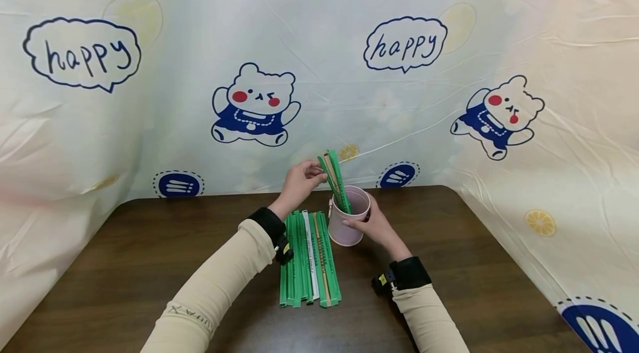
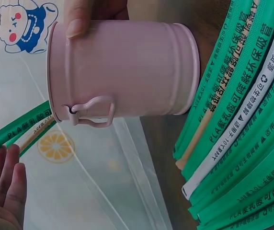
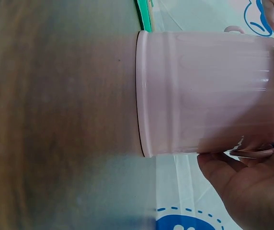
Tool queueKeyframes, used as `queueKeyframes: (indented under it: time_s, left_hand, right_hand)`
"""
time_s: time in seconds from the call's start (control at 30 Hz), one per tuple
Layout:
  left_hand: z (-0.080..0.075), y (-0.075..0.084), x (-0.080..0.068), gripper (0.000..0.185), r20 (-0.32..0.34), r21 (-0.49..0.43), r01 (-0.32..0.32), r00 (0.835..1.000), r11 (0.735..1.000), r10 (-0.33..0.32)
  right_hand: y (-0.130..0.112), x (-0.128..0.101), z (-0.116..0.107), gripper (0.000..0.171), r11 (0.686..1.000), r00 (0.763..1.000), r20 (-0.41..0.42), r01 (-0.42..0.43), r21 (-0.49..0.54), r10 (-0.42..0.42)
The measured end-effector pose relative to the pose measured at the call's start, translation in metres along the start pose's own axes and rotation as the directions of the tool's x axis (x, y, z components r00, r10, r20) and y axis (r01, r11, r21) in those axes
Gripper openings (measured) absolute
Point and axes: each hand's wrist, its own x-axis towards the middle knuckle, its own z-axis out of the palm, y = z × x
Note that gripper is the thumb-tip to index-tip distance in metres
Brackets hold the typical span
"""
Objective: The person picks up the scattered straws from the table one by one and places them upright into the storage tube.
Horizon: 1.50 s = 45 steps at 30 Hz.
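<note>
Smooth pink cylindrical cup (image 1: 348,218) with ribbed rim and small side loop, upright on dark wood-grain table (image 1: 150,264), gripped round its right side by right hand (image 1: 375,225). Inside, a few flat green paper-wrapped straws (image 1: 335,178), leaning far-left. Left hand (image 1: 298,182) at their tops; fingers relaxed, nearly straight, contact unclear. More wrapped straws (image 1: 309,258) flat just left of cup. Cup's bottom interior hidden.
</note>
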Motion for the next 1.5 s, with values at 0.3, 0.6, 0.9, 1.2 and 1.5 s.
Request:
queueKeyframes:
  time_s: [0.3, 0.6, 0.9, 1.2, 1.5]
  left_hand:
    - [-0.002, -0.009, -0.002, 0.041, 0.034, -0.026, 0.033, 0.999, 0.999, -0.032]
    - [-0.026, -0.014, -0.001, 0.038, 0.049, 0.059, 0.066, 0.996, 0.996, -0.069]
    - [-0.054, -0.034, -0.01, 0.038, 0.065, 0.19, 0.148, 0.984, 0.97, -0.163]
    - [-0.047, -0.059, -0.033, 0.035, 0.085, 0.335, 0.277, 0.943, 0.9, -0.322]
    - [-0.037, -0.1, -0.029, 0.02, 0.087, 0.404, 0.358, 0.901, 0.842, -0.425]
  right_hand:
    - [0.002, 0.001, 0.0, 0.093, 1.0, 1.0, -0.012, 0.02, 0.01, -0.02]
    - [-0.025, -0.009, -0.003, 0.092, 1.0, 0.999, 0.034, 0.011, 0.017, -0.011]
    - [-0.039, -0.018, -0.005, 0.089, 1.0, 0.999, 0.035, 0.0, 0.019, -0.001]
    - [-0.005, -0.002, 0.001, 0.093, 1.0, 1.0, 0.007, 0.005, 0.017, -0.005]
    - [0.0, 0.001, 0.001, 0.091, 0.999, 0.999, 0.0, 0.047, 0.017, -0.047]
